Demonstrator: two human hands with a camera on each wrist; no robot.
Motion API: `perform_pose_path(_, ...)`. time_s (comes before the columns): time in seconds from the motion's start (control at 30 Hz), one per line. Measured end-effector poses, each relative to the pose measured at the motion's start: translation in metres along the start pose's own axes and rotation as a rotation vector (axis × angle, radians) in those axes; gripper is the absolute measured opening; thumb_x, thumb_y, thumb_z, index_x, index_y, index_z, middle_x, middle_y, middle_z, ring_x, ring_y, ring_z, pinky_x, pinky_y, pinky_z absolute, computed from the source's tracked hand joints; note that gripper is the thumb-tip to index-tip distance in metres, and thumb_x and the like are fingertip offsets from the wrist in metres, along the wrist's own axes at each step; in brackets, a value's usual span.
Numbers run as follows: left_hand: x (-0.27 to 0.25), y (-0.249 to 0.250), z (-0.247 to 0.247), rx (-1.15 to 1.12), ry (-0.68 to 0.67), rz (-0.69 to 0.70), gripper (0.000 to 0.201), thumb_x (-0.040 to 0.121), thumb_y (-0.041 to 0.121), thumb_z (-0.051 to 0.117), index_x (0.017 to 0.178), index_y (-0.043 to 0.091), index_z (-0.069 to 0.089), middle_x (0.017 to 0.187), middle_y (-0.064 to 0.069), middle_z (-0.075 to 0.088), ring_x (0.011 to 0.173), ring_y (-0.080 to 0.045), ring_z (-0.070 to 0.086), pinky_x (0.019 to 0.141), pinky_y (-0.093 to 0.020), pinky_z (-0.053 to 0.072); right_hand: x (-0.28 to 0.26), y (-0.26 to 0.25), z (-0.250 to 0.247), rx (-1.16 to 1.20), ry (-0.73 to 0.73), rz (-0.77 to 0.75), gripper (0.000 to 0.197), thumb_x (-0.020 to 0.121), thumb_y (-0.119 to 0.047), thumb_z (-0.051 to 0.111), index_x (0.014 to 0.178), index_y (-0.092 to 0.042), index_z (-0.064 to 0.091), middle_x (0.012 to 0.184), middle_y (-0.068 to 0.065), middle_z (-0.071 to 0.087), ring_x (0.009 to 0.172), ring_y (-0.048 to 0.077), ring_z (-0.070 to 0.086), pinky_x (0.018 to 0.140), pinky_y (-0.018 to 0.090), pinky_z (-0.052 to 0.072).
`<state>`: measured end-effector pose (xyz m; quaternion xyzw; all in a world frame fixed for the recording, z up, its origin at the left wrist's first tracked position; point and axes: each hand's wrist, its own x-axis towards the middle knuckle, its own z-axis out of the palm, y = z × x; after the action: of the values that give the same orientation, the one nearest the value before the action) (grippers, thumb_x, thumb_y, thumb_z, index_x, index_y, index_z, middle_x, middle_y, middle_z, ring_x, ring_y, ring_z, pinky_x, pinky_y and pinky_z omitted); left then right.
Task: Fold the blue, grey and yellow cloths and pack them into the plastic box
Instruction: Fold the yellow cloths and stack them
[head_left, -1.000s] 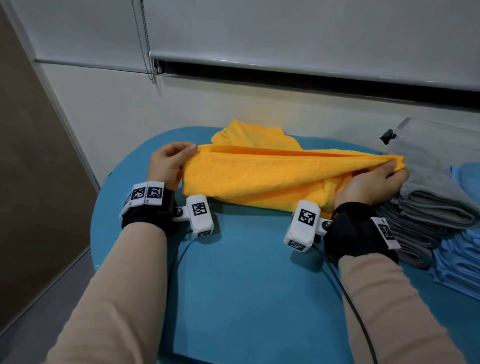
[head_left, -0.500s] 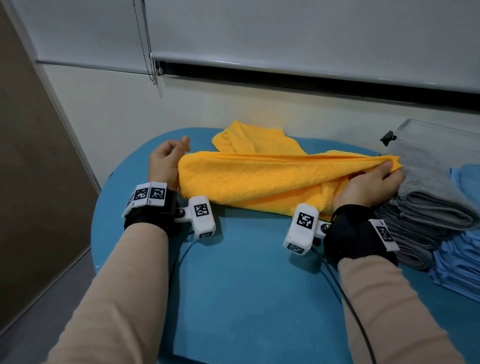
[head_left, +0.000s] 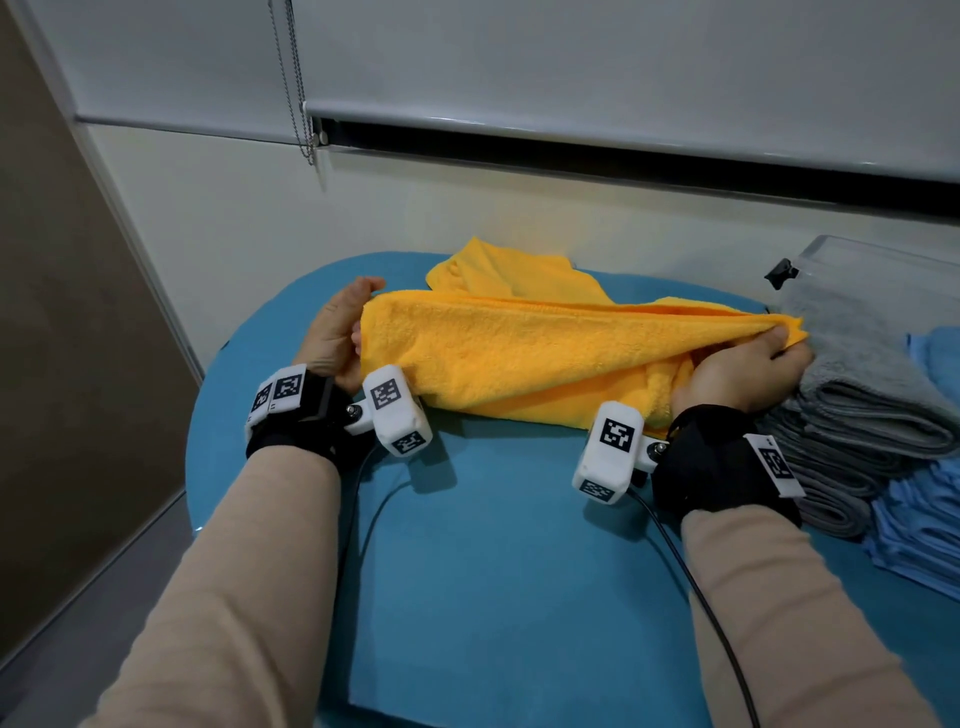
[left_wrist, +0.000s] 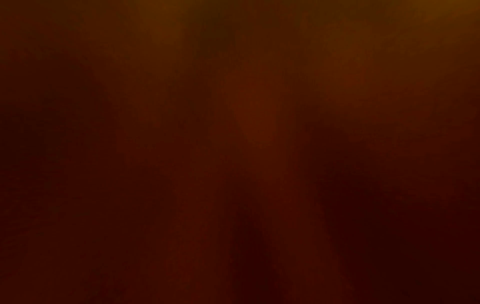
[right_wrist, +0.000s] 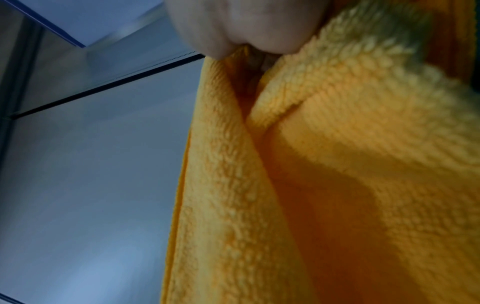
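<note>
A yellow cloth (head_left: 519, 358) lies folded lengthwise across the blue table (head_left: 493, 571). My right hand (head_left: 779, 340) pinches its right corner just above the grey stack; the right wrist view shows the fingers (right_wrist: 249, 26) closed on the yellow cloth (right_wrist: 337, 144). My left hand (head_left: 343, 332) is at the cloth's left end with the thumb raised off it and the fingers mostly hidden behind the fold. More yellow fabric (head_left: 509, 275) bunches up behind. The clear plastic box (head_left: 893, 265) stands at the far right. The left wrist view is dark orange, covered by cloth.
Folded grey cloths (head_left: 862, 421) are stacked at the right, with folded blue cloths (head_left: 919, 519) beside them at the table's right edge. A wall and a window blind rise just behind the table. A black cable (head_left: 701, 597) trails from my right wrist.
My left thumb has lifted off the cloth's left corner and the hand now stands against the cloth's end. The upper layer has dropped onto the lower one. The right hand keeps its pinch.
</note>
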<state>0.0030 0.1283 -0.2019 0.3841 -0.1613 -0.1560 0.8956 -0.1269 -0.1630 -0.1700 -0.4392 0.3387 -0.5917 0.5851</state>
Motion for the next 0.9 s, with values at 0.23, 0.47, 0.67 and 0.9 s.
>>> perform_pose_path(0.23, -0.004, 0.001, 0.004, 0.049, -0.005, -0.012, 0.021, 0.063, 0.033, 0.083, 0.065, 0.021, 0.065, 0.049, 0.008, 0.046, 0.05, -0.007, 0.043, 0.056, -0.024, 0.031, 0.001, 0.001, -0.001, -0.021, 0.01, -0.021, 0.033, 0.103, -0.024, 0.032, 0.12, -0.003, 0.052, 0.111, 0.009, 0.062, 0.091, 0.014, 0.058, 0.08, 0.028, 0.051)
perform_pose_path(0.47, 0.001, 0.006, 0.017, 0.568, 0.327, 0.24, 0.018, 0.084, 0.001, 0.064, 0.101, 0.004, 0.064, 0.068, 0.001, 0.054, 0.053, -0.003, 0.053, 0.05, -0.012, 0.044, -0.003, -0.002, 0.0, 0.042, -0.017, 0.013, 0.025, 0.102, -0.024, 0.035, 0.111, -0.008, 0.053, 0.09, -0.001, 0.056, 0.068, 0.012, 0.058, 0.05, 0.016, 0.047)
perform_pose_path(0.67, 0.008, 0.008, 0.007, 0.775, 0.556, 0.38, 0.022, 0.08, 0.015, 0.072, 0.098, 0.003, 0.069, 0.075, 0.001, 0.064, 0.071, -0.015, 0.058, 0.076, -0.032, 0.052, -0.005, -0.005, 0.001, 0.068, -0.043, -0.089, 0.025, 0.098, -0.018, 0.05, 0.104, 0.002, 0.062, 0.069, -0.01, 0.046, 0.046, -0.01, 0.046, 0.044, 0.005, 0.033)
perform_pose_path(0.9, 0.006, 0.011, 0.007, 0.785, 0.671, 0.472, 0.027, 0.083, 0.023, 0.069, 0.103, 0.003, 0.069, 0.093, -0.004, 0.065, 0.085, -0.015, 0.059, 0.084, -0.029, 0.05, -0.014, -0.012, 0.0, 0.023, -0.127, -0.132, 0.013, 0.097, -0.016, 0.051, 0.086, -0.009, 0.054, 0.062, -0.005, 0.041, 0.039, -0.005, 0.041, 0.04, 0.004, 0.03)
